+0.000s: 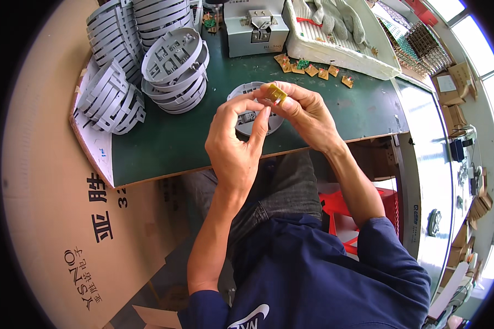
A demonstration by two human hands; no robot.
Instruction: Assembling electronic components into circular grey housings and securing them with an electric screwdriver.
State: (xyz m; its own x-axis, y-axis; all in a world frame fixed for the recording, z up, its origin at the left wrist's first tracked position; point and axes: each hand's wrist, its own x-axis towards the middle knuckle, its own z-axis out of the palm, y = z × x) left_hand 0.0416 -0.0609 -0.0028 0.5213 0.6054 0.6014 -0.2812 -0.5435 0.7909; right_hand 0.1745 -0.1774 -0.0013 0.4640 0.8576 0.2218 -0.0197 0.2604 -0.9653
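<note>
A small yellow-brown circuit board (276, 93) is pinched between the thumb and fingers of my right hand (311, 114). Close beside it, my left hand (234, 141) has its thumb and index finger drawn together near the board's lower edge; whatever lies between those fingertips is too small to make out. Beneath both hands a round grey plastic housing (248, 117) rests on the green table (173, 140), partly covered by my fingers. Several similar small circuit boards (311, 70) lie scattered beyond my right hand.
Stacked grey round housings (173, 57) and grey ring parts (111, 101) fill the table's left side. At the back stand a grey metal machine (257, 33) and a white foam tray (343, 59) with gloves (335, 19). A large cardboard box (49, 181) is at left.
</note>
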